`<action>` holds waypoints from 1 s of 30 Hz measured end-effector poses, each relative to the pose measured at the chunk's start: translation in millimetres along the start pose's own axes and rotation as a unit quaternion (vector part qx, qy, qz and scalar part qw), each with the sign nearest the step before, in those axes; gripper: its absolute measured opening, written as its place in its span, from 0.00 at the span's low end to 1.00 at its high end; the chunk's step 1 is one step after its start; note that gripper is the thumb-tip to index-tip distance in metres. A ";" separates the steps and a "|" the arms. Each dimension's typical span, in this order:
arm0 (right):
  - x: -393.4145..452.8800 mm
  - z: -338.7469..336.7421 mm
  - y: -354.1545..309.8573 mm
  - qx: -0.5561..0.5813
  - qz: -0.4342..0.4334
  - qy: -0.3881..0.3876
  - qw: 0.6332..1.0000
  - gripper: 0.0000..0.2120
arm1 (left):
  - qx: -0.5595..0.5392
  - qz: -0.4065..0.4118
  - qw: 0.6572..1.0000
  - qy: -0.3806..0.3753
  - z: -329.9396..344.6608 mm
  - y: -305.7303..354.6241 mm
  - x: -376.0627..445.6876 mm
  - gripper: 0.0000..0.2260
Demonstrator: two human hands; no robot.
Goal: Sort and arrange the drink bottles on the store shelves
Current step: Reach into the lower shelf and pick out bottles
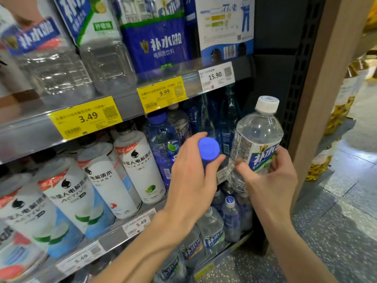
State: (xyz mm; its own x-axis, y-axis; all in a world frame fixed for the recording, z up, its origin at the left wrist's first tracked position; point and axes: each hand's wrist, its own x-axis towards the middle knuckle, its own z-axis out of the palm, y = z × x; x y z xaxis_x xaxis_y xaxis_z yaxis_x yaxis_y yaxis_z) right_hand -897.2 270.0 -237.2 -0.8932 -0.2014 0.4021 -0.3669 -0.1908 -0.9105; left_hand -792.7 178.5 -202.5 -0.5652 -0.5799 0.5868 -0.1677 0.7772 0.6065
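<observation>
Head view: store shelves of drinks, seen from in front and above, both forearms reaching in
Right hand (271, 180): grip wrapped round the lower half of a clear bottle (256, 144), thumb on the near side of the label, fingers behind
Clear bottle: white cap, white, blue and green label, held upright with a slight tilt, in the air in front of the shelf post (318, 99), off any shelf
Left hand (191, 176): grip closed round a blue-capped bottle (208, 149), thumb and forefinger circling just under the cap; the body of this bottle is hidden behind the hand
Blue-capped bottle: just left of the clear bottle, in front of the middle shelf's right end; whether it stands on the shelf cannot be told
Middle shelf (130, 223): white bottles (140, 166) with black tops in a row on the left, blue bottles (163, 144) to the right of them, behind the left hand
Upper shelf (126, 107): large clear jugs (106, 58) and a blue multipack (159, 48), above the yellow price tags (85, 117)
Bottom shelf (234, 246): small clear bottles (212, 231) with blue labels, below both hands
Floor (336, 221): speckled grey, right of the shelf post
</observation>
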 end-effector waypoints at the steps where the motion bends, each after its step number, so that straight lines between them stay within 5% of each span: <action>1: 0.8 -1.4 0.8 0.006 -0.003 -0.005 1.000 0.21 | -0.022 0.000 0.999 0.024 -1.1 -0.3 -3.8 0.19; 7: 1.1 0.8 3.9 0.031 -0.002 -0.047 0.998 0.18 | -0.081 0.018 0.990 0.112 -20.0 7.4 -13.5 0.13; 22: -6.6 47.9 11.1 0.049 -0.002 -0.103 0.993 0.18 | -0.134 -0.090 0.984 0.068 -62.3 -32.5 -43.6 0.10; 30: 4.1 81.8 21.4 0.044 0.028 -0.090 0.995 0.32 | -0.126 -0.096 0.986 0.058 -78.2 -51.4 -47.3 0.14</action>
State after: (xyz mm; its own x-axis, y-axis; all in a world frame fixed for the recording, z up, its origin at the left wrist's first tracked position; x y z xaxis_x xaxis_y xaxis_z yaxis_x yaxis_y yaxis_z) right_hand -887.4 186.5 -247.2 -0.8482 -0.3805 0.3684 -0.2861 -0.2562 -0.9233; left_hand -694.1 146.9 -219.4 -0.4435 -0.7457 0.4972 -0.0487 0.5739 0.8175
